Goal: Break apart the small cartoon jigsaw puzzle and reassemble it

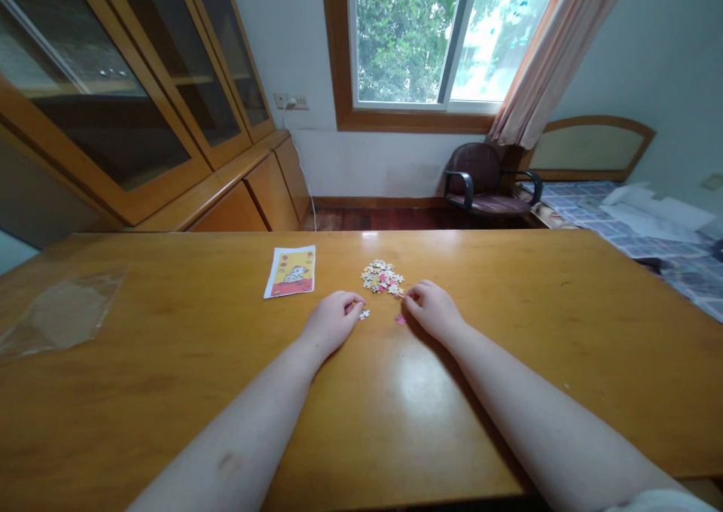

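Note:
A heap of small jigsaw puzzle pieces (382, 276), mostly pale with some pink ones, lies near the middle of the table. My left hand (333, 319) rests on the wood at the left front of the heap, its fingers curled together. Right at those fingertips is a white puzzle piece (364, 314); whether anything is inside the pinch is hidden. On the heap's right edge, my right hand (432, 306) pinches what looks like a puzzle piece between thumb and forefinger. A separate pink puzzle piece (401, 319) lies just below it.
A picture card (290, 271) with a cartoon animal lies left of the heap. A clear plastic bag (62, 312) is at the table's far left. Beyond the wooden table (226, 391) stand a glass-fronted cabinet (248, 173), an office chair (480, 177) and a bed (581, 203).

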A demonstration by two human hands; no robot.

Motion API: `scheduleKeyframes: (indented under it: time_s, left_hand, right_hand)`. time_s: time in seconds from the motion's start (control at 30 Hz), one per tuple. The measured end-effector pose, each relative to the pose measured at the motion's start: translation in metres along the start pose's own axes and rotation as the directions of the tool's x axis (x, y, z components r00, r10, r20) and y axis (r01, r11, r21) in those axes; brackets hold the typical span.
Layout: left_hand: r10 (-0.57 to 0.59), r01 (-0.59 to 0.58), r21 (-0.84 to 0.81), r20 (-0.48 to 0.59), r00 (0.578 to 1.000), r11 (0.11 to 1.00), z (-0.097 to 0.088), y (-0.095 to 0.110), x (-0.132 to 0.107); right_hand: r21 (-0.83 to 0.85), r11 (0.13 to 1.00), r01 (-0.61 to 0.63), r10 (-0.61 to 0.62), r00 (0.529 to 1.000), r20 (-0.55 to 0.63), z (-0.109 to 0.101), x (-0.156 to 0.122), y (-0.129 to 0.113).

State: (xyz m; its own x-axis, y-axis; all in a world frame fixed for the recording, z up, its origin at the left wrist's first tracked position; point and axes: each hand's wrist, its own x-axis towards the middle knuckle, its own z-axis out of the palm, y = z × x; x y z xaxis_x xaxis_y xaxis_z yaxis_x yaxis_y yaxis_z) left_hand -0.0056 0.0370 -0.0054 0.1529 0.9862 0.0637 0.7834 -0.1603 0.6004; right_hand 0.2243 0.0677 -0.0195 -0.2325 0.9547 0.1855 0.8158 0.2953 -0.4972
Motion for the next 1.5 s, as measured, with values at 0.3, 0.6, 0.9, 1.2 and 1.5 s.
scheduleKeyframes:
  time_s: [0.3,0.6,0.9,1.2,1.5]
  left_hand:
    - [-0.028,0.028,-0.022,-0.024,0.999,0.999,0.001,-0.009,0.002]
    - [-0.035,0.035,-0.036,-0.010,0.999,0.999,-0.001,-0.005,0.003]
    - [-0.009,0.009,-0.017,-0.008,1.000,1.000,-0.001,-0.003,0.003]
    - [0.196,-0.212,0.074,0.185,0.963,0.974,-0.006,0.013,-0.008]
    - [0.170,-0.194,0.105,0.203,0.964,0.975,-0.003,0.012,-0.009]
  right_hand:
    - [-0.024,0.999,-0.029,0.030,0.997,0.066,-0.003,-0.003,-0.001]
    - [-0.063,0.997,0.050,-0.049,0.999,0.019,-0.001,0.000,0.002]
    - [-0.030,0.982,0.187,-0.187,0.982,0.008,0.003,-0.006,-0.001]
    - [0.067,0.937,0.342,-0.343,0.939,0.009,0.002,-0.008,-0.007]
    - [0.065,0.917,0.394,-0.398,0.915,0.072,-0.002,-0.014,-0.013]
